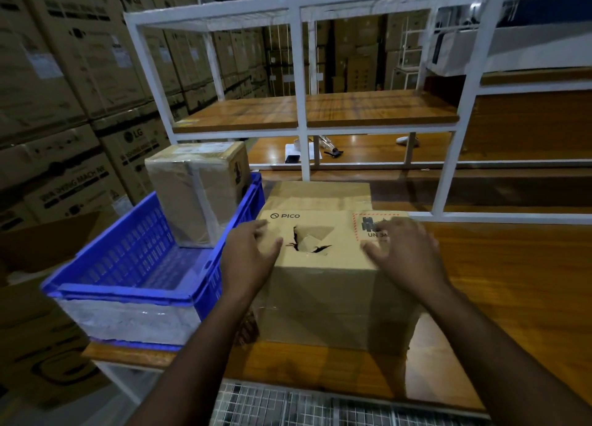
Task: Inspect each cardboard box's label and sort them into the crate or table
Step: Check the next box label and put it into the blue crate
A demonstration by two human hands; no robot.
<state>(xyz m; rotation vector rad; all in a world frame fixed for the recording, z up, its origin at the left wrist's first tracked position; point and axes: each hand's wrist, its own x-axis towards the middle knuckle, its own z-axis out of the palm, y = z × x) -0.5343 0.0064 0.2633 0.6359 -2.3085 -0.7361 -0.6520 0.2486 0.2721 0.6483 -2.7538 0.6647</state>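
**Cardboard sorting: one box in the crate, one under the hands**

Cardboard dominates the scene: a large box printed "PICO" stands on the wooden tabletop, just right of a blue crate. Its top face is torn open in the middle, and a red-bordered label sits at its far right corner, partly hidden.

The left hand lies on the box's top left edge, fingers spread and fairly straight, pressing rather than gripping. The right hand rests on the top right, fingers spread and lightly bent over the label. Neither hand wraps around the box.

A smaller taped box already stands upright in the far end of the crate, so one sort appears done. A flat sheet of cardboard lies on the tabletop behind the large box.

The task looks partway through, at the inspection step for the large box: its label has to be read before choosing crate or tabletop. No other unsorted boxes show on the tabletop; the stacked cartons at left seem to be warehouse stock. A white shelf frame stands behind.
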